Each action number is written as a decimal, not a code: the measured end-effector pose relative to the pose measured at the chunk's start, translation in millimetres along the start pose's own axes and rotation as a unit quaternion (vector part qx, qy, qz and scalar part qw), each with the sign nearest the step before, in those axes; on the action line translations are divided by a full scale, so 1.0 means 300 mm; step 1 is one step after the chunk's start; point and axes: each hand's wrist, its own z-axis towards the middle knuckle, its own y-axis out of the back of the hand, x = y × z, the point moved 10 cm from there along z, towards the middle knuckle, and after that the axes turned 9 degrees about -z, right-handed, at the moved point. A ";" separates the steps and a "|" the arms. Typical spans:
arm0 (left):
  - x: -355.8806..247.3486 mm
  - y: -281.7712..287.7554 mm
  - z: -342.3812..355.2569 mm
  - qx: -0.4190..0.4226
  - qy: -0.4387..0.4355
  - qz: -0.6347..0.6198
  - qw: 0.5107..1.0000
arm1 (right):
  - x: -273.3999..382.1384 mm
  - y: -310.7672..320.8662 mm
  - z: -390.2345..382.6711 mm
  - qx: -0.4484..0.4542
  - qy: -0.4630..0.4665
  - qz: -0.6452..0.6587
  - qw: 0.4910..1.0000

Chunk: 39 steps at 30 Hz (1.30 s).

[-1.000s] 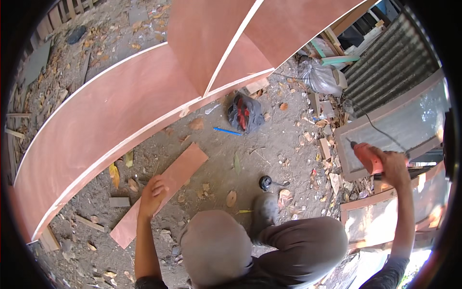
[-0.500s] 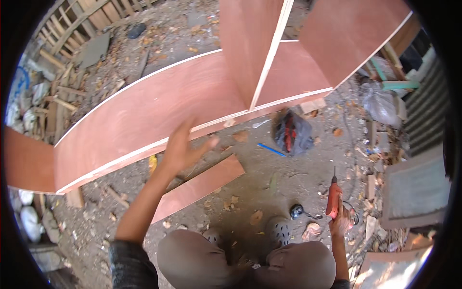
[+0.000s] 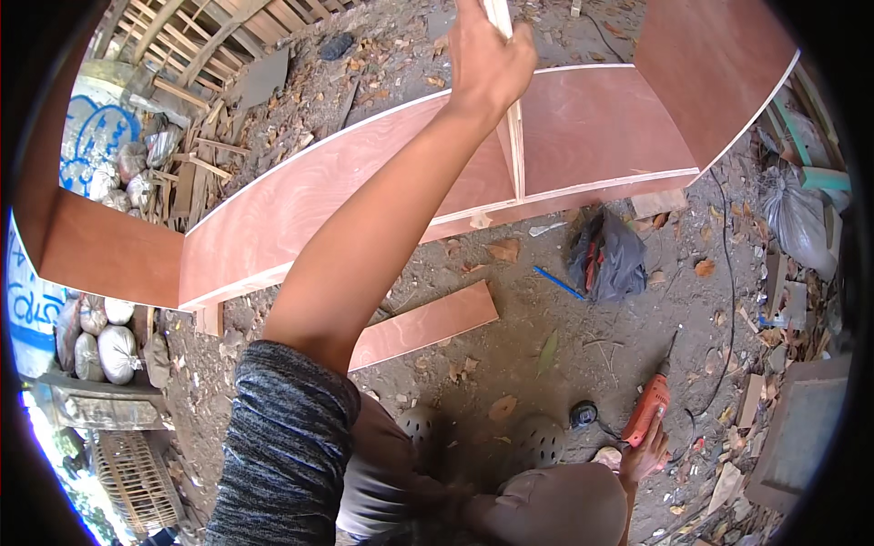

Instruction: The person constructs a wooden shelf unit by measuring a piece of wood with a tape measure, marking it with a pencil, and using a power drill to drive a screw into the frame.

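Observation:
A reddish plywood case (image 3: 364, 187) with pale edges lies across the ground before me. My left arm stretches far forward, and my left hand (image 3: 492, 65) is closed around the pale edge of its upright divider panel (image 3: 514, 162). Low on the right, my right hand (image 3: 645, 449) grips a red power drill (image 3: 649, 406), its bit pointing forward and away from the wood. My left forearm covers part of the case's near edge.
A loose plywood strip (image 3: 437, 320) lies in front of my feet. Beyond it are a blue pencil-like stick (image 3: 557, 282) and a black plastic bag (image 3: 612, 259) with something red inside. A dark cable (image 3: 731, 300) runs along the right, near a framed panel (image 3: 806, 437).
My left hand has gone from hovering over the case's near edge up and forward onto the divider. The drill remains in my right hand, tilted more to the right. The view has shifted left.

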 end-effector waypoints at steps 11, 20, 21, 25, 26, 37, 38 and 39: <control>0.007 0.019 0.002 0.035 0.019 0.056 0.998 | 0.003 -0.036 -0.003 0.040 -0.018 0.046 0.998; 0.058 0.015 -0.023 0.030 0.164 0.069 0.984 | 0.014 -0.064 -0.006 0.051 -0.017 0.067 0.996; 0.034 0.019 -0.002 0.013 0.113 0.060 0.992 | 0.013 -0.066 -0.007 0.049 -0.017 0.077 0.996; -0.045 0.029 0.018 -0.005 -0.010 0.067 0.998 | 0.002 -0.075 -0.011 0.072 -0.035 0.081 0.993; -0.006 0.026 0.010 0.012 0.060 0.050 0.997 | 0.003 -0.070 -0.009 0.073 -0.034 0.081 0.993; 0.379 0.048 -0.701 0.338 0.275 0.078 0.897 | 0.033 -0.016 0.000 0.162 0.027 0.148 0.975; 0.436 0.065 -0.812 0.417 0.250 0.163 0.859 | 0.027 -0.011 0.000 0.162 0.029 0.154 0.974; 0.520 0.088 -0.936 0.499 0.254 0.263 0.785 | 0.025 -0.008 -0.003 0.164 0.032 0.160 0.973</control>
